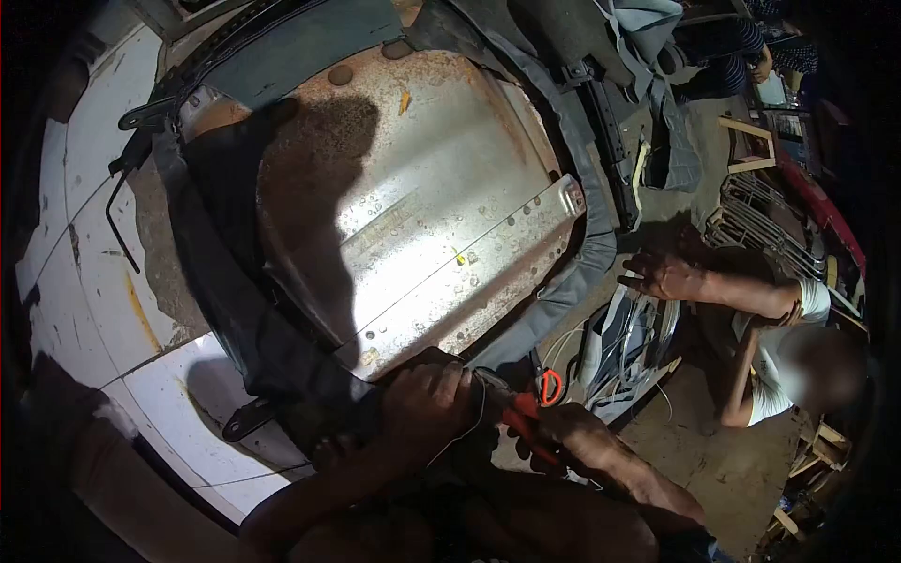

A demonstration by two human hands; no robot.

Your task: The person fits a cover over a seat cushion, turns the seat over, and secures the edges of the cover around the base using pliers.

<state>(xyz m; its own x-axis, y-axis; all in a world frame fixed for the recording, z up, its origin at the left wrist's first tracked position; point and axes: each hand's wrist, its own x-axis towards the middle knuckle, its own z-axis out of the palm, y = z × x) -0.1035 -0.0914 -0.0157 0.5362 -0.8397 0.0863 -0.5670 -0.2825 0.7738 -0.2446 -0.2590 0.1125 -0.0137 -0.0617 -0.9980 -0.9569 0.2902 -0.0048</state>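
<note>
An upturned seat with a bare, rust-spotted metal pan lies before me. A dark grey seat cover is wrapped around its rim. My left hand is closed on the cover's near edge, its fingertips partly hidden in shadow. A thin wire runs down beside that hand. Just to its right, my right hand grips red-handled pliers, whose jaws point at the cover edge by my left hand. Orange-handled scissors are just beyond the pliers.
At right, another person in a white shirt sits with an arm stretched toward the seat. Cover scraps and strips lie between us. Metal spring frames are farther right. A bent black rod sticks out at left over white tiles.
</note>
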